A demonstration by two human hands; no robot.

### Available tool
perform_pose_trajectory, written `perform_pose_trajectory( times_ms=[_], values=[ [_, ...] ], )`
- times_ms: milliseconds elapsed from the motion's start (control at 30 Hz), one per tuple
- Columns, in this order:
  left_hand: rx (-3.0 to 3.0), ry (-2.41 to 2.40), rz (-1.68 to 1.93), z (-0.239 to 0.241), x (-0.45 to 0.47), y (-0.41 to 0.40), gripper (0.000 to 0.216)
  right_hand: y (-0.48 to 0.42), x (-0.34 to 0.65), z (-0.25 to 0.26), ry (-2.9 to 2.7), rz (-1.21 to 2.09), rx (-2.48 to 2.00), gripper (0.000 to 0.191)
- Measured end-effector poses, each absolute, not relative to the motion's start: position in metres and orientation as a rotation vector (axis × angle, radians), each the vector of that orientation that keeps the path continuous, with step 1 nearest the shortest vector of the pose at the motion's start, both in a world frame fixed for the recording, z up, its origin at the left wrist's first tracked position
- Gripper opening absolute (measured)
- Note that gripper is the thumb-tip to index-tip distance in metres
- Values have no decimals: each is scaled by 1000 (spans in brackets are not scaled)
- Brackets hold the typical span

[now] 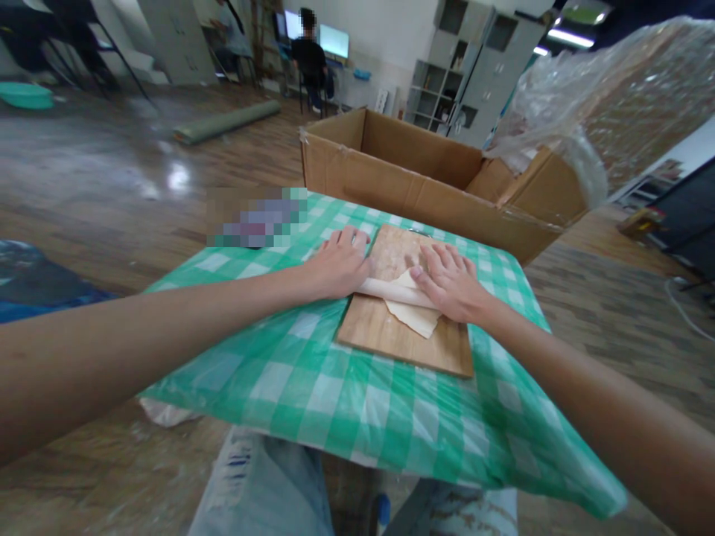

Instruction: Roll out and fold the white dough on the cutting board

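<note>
A wooden cutting board (391, 339) lies on a green-and-white checked tablecloth (313, 372). Across the board rests a pale rolling pin (394, 292) with a thin sheet of dough (416, 316) wrapped partly round it and hanging toward me. My left hand (340, 262) lies flat on the pin's left end, fingers stretched forward. My right hand (450, 279) presses flat on the pin's right part, fingers spread over the floury far half of the board.
An open cardboard box (424, 175) stands just beyond the table, with crumpled clear plastic (603, 97) over its right side. A rolled mat (226, 121) lies on the wooden floor. A person (310, 59) sits at monitors far back. Shelving (463, 74) lines the wall.
</note>
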State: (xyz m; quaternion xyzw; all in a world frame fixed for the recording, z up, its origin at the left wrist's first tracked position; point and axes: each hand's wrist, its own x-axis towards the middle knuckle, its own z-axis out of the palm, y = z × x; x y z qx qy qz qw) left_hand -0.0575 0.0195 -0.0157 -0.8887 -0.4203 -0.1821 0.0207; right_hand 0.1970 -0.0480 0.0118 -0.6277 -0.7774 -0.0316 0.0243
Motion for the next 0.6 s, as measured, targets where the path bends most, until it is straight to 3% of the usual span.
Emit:
perform_pose_trajectory(
  times_ms=[333,600],
  values=[
    [-2712,-1349,-669,-13,-70,-47,51,-106,183,12,-2449,-322,-1844,87],
    [-2723,-1357,-597,-15,-69,-46,55,-105,184,12,-2494,-270,-1873,85]
  ],
)
